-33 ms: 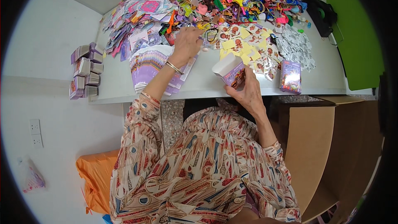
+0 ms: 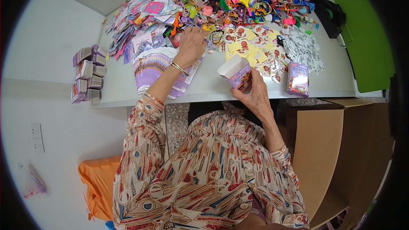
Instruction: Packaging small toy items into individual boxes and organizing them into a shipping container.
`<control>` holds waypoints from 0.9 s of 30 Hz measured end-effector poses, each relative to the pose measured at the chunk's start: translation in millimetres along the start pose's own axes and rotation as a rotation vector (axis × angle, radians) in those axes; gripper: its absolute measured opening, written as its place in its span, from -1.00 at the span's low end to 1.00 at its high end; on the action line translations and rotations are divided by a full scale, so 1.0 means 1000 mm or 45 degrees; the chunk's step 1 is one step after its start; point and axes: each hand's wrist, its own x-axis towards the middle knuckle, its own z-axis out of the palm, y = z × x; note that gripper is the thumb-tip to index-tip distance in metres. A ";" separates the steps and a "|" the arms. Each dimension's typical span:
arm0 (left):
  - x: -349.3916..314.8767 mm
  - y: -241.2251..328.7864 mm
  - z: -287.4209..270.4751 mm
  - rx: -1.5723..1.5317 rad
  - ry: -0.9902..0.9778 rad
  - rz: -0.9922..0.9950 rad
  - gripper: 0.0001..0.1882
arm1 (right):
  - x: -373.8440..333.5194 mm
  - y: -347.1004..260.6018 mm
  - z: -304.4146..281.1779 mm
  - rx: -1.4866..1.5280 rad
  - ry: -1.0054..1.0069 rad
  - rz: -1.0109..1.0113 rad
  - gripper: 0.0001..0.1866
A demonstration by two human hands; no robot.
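My right hand (image 2: pixel 255 93) is closed around a small purple cardboard box (image 2: pixel 239 76). The box is tilted, with its white inner flap raised at the open end. My left hand (image 2: pixel 192 44) reaches to the near edge of a heap of small plastic toys (image 2: pixel 234 4). Its fingers bend down and their tips are hidden, so whether they hold anything does not show. Beneath that forearm lies a fanned stack of flat purple cartons (image 2: pixel 151 70). A closed purple box (image 2: pixel 298 79) stands on the table to the right of my right hand.
Printed cards (image 2: pixel 145 12) pile up at the back left. Yellow-backed stickers (image 2: pixel 251 47) and small white packets (image 2: pixel 303 47) lie right of centre. Several stacked purple boxes (image 2: pixel 84 69) are at the table's left end. An open brown carton (image 2: pixel 319 153) stands below the front edge at right.
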 end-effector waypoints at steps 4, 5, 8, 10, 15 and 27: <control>0.007 -0.008 0.007 0.259 -0.050 0.114 -0.79 | -0.002 0.001 -0.003 -0.030 -0.052 -0.005 -0.21; 0.009 -0.012 0.008 0.212 -0.084 0.141 -0.80 | -0.003 0.002 -0.003 -0.030 -0.051 -0.003 -0.21; 0.015 -0.020 0.005 0.066 -0.078 0.087 -0.79 | -0.006 0.005 -0.005 -0.085 0.026 -0.074 -0.21; 0.015 -0.014 0.002 0.089 -0.007 0.035 -0.78 | -0.009 0.004 -0.009 -0.070 0.041 -0.055 -0.19; 0.008 0.028 -0.004 -0.268 -0.072 0.191 -0.74 | -0.018 0.008 -0.016 -0.058 0.014 -0.036 -0.18; 0.024 0.036 0.013 -0.296 -0.026 0.177 -0.63 | -0.028 0.003 -0.031 0.030 0.089 0.082 -0.29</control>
